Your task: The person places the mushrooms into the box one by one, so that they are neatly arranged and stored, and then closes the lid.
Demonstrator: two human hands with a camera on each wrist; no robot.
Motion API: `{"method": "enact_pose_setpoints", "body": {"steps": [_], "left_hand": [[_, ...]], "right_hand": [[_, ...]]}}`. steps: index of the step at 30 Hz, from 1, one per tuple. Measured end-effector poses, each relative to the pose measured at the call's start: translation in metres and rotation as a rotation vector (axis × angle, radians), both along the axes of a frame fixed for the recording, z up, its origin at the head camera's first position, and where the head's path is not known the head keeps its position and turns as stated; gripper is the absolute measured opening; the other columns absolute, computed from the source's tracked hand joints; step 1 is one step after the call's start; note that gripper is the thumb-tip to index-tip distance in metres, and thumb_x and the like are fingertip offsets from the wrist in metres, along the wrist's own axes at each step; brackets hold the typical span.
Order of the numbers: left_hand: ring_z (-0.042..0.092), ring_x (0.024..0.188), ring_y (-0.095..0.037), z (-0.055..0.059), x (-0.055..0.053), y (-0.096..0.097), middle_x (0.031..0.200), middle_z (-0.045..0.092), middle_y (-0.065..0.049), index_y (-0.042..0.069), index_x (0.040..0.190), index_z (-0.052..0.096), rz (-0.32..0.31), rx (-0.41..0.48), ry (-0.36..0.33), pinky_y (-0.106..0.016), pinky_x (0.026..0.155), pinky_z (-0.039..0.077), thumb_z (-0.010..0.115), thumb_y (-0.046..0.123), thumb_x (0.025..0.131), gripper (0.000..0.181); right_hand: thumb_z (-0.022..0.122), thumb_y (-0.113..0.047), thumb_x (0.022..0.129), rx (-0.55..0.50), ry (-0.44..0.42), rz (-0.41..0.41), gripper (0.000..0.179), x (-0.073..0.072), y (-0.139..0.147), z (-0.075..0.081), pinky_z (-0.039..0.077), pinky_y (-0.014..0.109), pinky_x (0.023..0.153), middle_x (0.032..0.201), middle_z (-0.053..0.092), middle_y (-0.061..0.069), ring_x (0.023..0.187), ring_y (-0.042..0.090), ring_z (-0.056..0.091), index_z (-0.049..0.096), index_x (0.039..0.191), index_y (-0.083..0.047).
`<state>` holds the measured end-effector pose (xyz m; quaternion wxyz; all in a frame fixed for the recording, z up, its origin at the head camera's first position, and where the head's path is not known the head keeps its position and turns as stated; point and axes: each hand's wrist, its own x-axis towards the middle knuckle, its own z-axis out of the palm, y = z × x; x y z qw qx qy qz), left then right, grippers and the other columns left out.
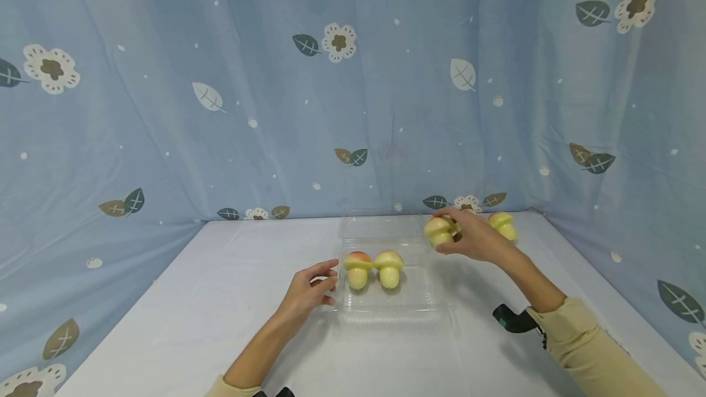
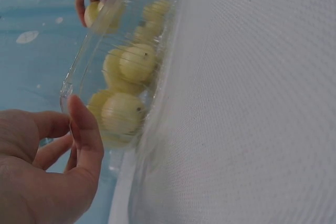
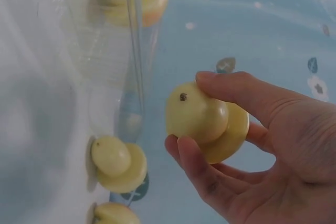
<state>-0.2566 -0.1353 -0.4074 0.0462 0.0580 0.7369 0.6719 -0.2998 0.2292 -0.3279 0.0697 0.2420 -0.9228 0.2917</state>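
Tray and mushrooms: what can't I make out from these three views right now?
- Left hand: head view cannot show whether its fingers touch the tray; clear plastic hides the edge.
- Loose mushroom: partly behind the right hand in the head view.
- Held mushroom: fingers cover part of its cap.
- Tray mushrooms: blurred through plastic in the left wrist view.

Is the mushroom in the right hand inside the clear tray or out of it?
Out: the right hand holds the mushroom at the clear tray's right edge.
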Motion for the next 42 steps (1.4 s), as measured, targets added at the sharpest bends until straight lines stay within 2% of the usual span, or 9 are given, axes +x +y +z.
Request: {"method": "enact_pose_setpoints", "body": {"steps": [8,15,20,28,36,39,42], "left_hand": [[0.056,0.082,-0.014,0.001,0.001,0.000,0.109,0.053,-0.010,0.003,0.138,0.055,0.000,0.003,0.008,-0.021,0.059,0.055,0.059,0.005,0.096,0.043],[0.056,0.081,-0.014,0.001,0.001,0.001,0.109,0.054,-0.010,0.004,0.136,0.056,0.006,0.014,0.008,-0.021,0.058,0.054,0.060,0.004,0.095,0.041],[0.056,0.081,-0.014,0.001,0.002,0.001,0.109,0.053,-0.009,0.003,0.138,0.055,0.001,0.003,0.011,-0.021,0.059,0.055,0.059,0.004,0.096,0.042],[0.056,0.082,-0.015,0.003,0.003,0.002,0.109,0.054,-0.011,0.002,0.137,0.056,0.011,0.008,0.014,-0.022,0.058,0.054,0.059,0.004,0.095,0.042],[0.056,0.082,-0.014,0.002,0.002,0.001,0.109,0.054,-0.010,0.002,0.138,0.055,0.007,0.008,0.014,-0.021,0.059,0.055,0.060,0.005,0.095,0.042],[0.056,0.082,-0.014,0.002,0.002,0.001,0.108,0.054,-0.009,0.002,0.138,0.054,0.004,0.009,0.012,-0.021,0.059,0.055,0.060,0.005,0.095,0.043],[0.057,0.082,-0.014,0.001,0.002,0.001,0.108,0.055,-0.009,0.002,0.138,0.054,0.006,0.010,0.010,-0.021,0.059,0.055,0.060,0.005,0.095,0.043]], "right_hand": [[0.080,-0.020,0.082,0.004,-0.045,0.030,0.067,0.004,-0.011,0.000,0.057,0.029,0.075,0.123,0.059,0.013,0.096,0.022,0.063,0.048,0.140,-0.011],[0.081,-0.021,0.082,-0.004,-0.047,0.078,0.066,0.007,-0.021,-0.004,0.056,0.026,0.072,0.121,0.061,0.013,0.093,0.020,0.063,0.049,0.138,-0.007],[0.080,-0.021,0.082,0.012,-0.054,0.093,0.064,0.009,-0.026,-0.004,0.056,0.026,0.073,0.124,0.059,0.015,0.098,0.022,0.061,0.050,0.136,-0.006],[0.082,-0.021,0.081,0.043,-0.086,0.072,0.063,0.012,-0.036,-0.003,0.056,0.027,0.072,0.122,0.059,0.013,0.092,0.018,0.062,0.051,0.135,-0.008],[0.082,-0.021,0.080,0.092,-0.071,-0.003,0.062,0.019,-0.047,-0.003,0.056,0.030,0.071,0.119,0.063,0.012,0.088,0.020,0.064,0.053,0.132,-0.006],[0.082,-0.025,0.079,0.120,-0.076,-0.021,0.062,0.019,-0.050,-0.005,0.055,0.035,0.074,0.121,0.064,0.012,0.093,0.023,0.064,0.053,0.131,-0.007],[0.082,-0.027,0.080,0.131,-0.089,-0.032,0.063,0.018,-0.053,-0.007,0.054,0.042,0.082,0.122,0.064,0.011,0.105,0.028,0.062,0.053,0.131,-0.007]]}}
